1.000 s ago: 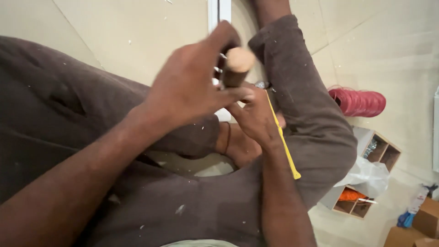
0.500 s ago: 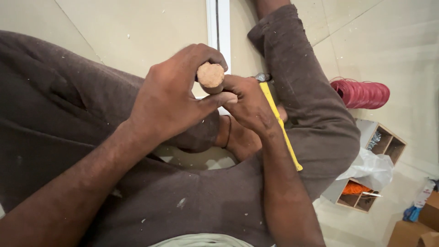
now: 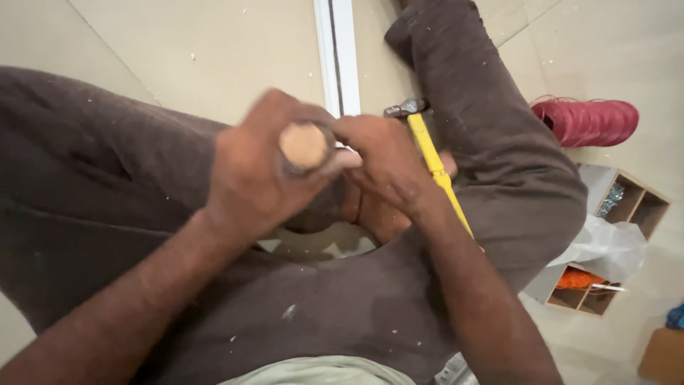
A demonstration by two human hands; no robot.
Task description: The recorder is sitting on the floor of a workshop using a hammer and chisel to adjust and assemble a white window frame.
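Pale floor boards fill the frame, and a person sits on them with legs in dusty brown trousers [image 3: 107, 178] spread to either side, so the work sits in the lap, close under the head camera. At centre, the left hand [image 3: 256, 178] is wrapped tight round a round wooden handle [image 3: 303, 145], whose cut end faces up at the camera; the full fist keeps the tool steady and end-on. The right hand [image 3: 388, 160] comes in from the right and meets it, fingertips closed against the handle just beside the left thumb, as if steadying or working at it; what lies under the hands is hidden. Both hands are blurred, so the exact finger hold is hard to tell. Just right of the right hand, a hammer with a yellow handle [image 3: 434, 160] lies along the thigh, its metal head toward the top of the frame, within reach. A white strip [image 3: 338, 50] runs up the floor at upper centre. At the right edge sit a red spool [image 3: 588, 121] and a small compartmented wooden box [image 3: 627, 207] with a white plastic bag [image 3: 605, 246] draped on it.
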